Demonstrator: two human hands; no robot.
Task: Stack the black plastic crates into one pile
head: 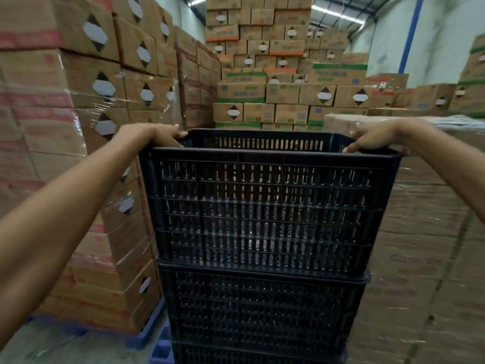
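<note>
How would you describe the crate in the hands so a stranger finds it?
Between the walls of cardboard boxes stands a pile of black crates. It is the top crate, the only one gripped at its rim by the left hand and right hand.

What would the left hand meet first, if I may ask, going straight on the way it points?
The left hand grips the rim of the top black slotted plastic crate. Pushed on, it likely meets that crate's far wall, though depth is unclear.

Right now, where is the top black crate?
Centre of the head view, the top crate sits on a lower crate, its rim gripped by the left hand and right hand, flanked by wrapped carton stacks.
</note>
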